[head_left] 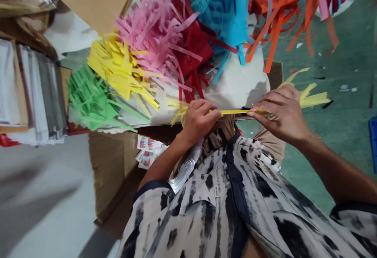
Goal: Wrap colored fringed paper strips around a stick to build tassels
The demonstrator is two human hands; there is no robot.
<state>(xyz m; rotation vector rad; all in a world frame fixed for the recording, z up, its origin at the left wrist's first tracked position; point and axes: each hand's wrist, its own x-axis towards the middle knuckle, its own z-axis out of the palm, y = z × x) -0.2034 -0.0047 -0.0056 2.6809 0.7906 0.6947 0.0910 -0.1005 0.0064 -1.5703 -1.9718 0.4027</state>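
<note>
No legible text, brand, number or sign anywhere in view. Small printed cards (146, 152) beside the cardboard box (108, 171) show coloured stripe graphics only, and any lettering on them is too small to read. The yellow paper strips (232, 112) carry no print. The stacked sheets (32, 89) at the left show edges only, with nothing readable.

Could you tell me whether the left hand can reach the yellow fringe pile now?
Probably yes: the left hand sits near the yellow fringe pile, nothing between, though it grips yellow strips.
</note>
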